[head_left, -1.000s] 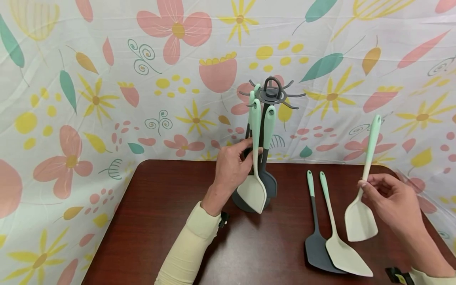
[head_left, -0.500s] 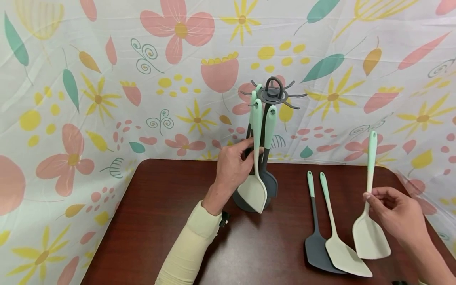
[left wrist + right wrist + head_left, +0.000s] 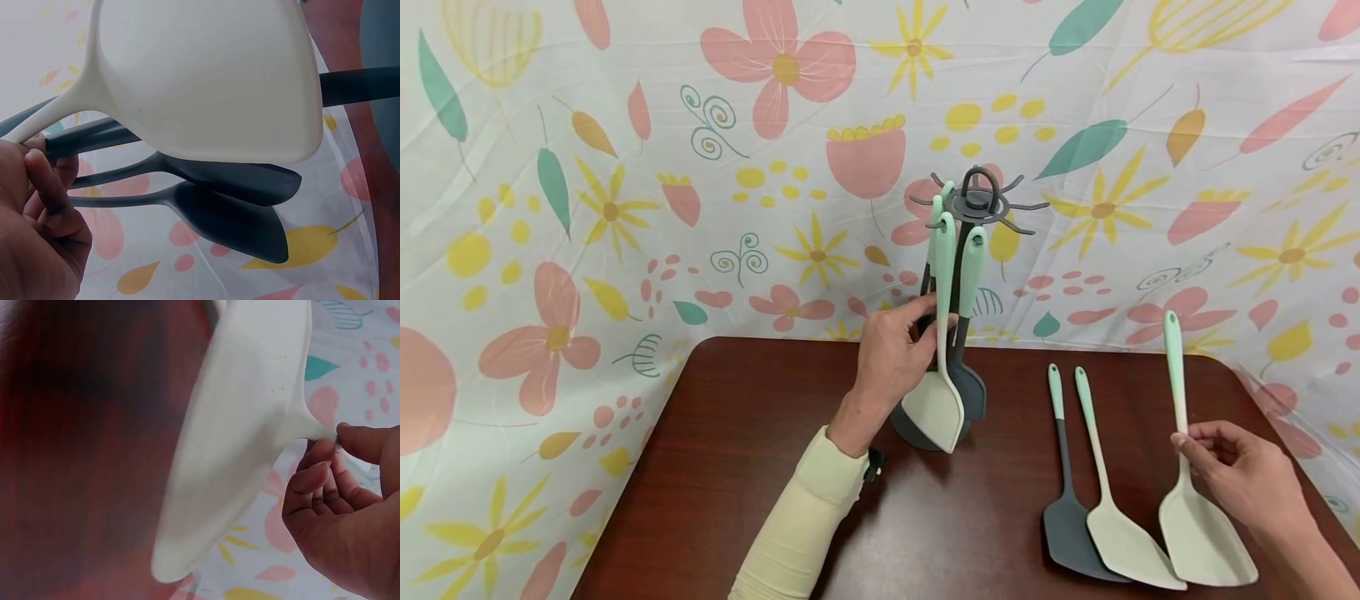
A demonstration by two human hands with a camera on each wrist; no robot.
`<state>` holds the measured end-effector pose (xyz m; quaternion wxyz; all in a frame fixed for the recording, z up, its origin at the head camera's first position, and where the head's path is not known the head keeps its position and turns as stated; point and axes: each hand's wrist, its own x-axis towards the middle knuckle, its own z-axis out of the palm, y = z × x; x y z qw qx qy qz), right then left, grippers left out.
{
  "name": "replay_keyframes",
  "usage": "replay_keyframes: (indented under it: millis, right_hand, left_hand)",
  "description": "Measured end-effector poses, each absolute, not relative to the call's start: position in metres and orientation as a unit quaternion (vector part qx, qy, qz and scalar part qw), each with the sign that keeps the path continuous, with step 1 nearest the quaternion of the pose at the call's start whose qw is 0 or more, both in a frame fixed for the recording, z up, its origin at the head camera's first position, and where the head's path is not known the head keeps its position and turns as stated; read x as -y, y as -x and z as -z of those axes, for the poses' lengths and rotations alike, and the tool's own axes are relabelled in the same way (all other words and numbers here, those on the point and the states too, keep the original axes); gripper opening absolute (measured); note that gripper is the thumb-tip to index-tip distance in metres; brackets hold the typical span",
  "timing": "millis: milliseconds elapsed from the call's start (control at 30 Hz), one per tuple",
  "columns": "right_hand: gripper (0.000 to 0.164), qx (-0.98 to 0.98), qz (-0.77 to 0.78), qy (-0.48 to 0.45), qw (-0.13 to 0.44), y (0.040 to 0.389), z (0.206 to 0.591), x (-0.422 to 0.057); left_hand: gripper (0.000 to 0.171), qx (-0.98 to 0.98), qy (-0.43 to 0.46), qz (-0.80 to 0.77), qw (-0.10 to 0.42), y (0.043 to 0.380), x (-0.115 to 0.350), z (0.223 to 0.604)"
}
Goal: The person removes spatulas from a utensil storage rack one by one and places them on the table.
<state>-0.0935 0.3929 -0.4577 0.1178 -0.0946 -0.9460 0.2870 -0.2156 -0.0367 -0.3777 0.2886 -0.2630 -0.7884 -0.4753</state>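
Observation:
In the head view my right hand (image 3: 1247, 475) pinches the neck of a cream spatula (image 3: 1206, 537) with a mint handle, at the table's right side. The right wrist view shows the spatula's broad blade (image 3: 231, 444) tilted over the tabletop; whether its edge touches the wood I cannot tell. My left hand (image 3: 891, 350) grips the post of a dark grey utensil stand (image 3: 976, 200), partly hidden behind hanging tools. From its hooks hang a cream spatula (image 3: 934, 408), a dark spatula (image 3: 973, 392) and further dark ones, whose blades (image 3: 231, 215) show in the left wrist view.
A dark spatula (image 3: 1078, 537) and another cream spatula (image 3: 1127, 537) lie side by side on the brown table (image 3: 737, 467), left of the held one. Behind the table hangs a flower-patterned cloth (image 3: 662, 125). Several hooks on the stand's right side carry nothing.
My right hand has lowered the cream spatula and carried it right, down to beside the two lying spatulas. My left hand stays on the stand. The view has shifted slightly.

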Motion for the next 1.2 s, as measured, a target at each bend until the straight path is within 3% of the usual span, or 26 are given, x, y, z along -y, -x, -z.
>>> replay_keyframes:
  millis: [367,733,1200]
  right_hand:
    - [0.042,0.960,-0.249,0.117,0.058,0.085,0.472,-0.413]
    - [0.043,0.954,-0.262,0.138,-0.040,0.085,0.490,-0.423]
    - [0.045,0.950,-0.256,0.152,-0.096,0.091,0.496,-0.429]
  left_hand:
    - [0.027,0.793,0.262,0.470,0.286,0.215,0.037,0.377]
    - [0.027,0.789,0.266,0.471,0.291,0.215,0.036,0.379]
    - [0.026,0.785,0.266,0.478,0.290,0.216,0.037,0.378]
